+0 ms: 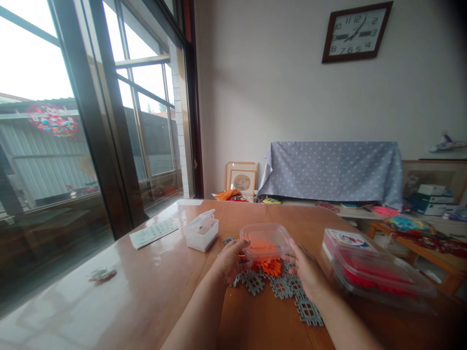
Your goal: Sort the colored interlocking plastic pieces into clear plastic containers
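A clear plastic container is held between my two hands over the middle of the table. My left hand grips its left side, thumb on the edge and fingers curled below. At the right side, my right hand has its thumb along the wall and its fingers bent toward the base. Orange plastic pieces lie in a heap under the container's near side, and more orange shows through its clear wall. Around my hands are several grey interlocking window-shaped pieces; one grey piece lies nearer me.
A white lidded box stands left with its lid raised. Beyond it lies a printed paper, and a small packet is far left. On the right, a clear tub of red pieces sits beside a labelled box.
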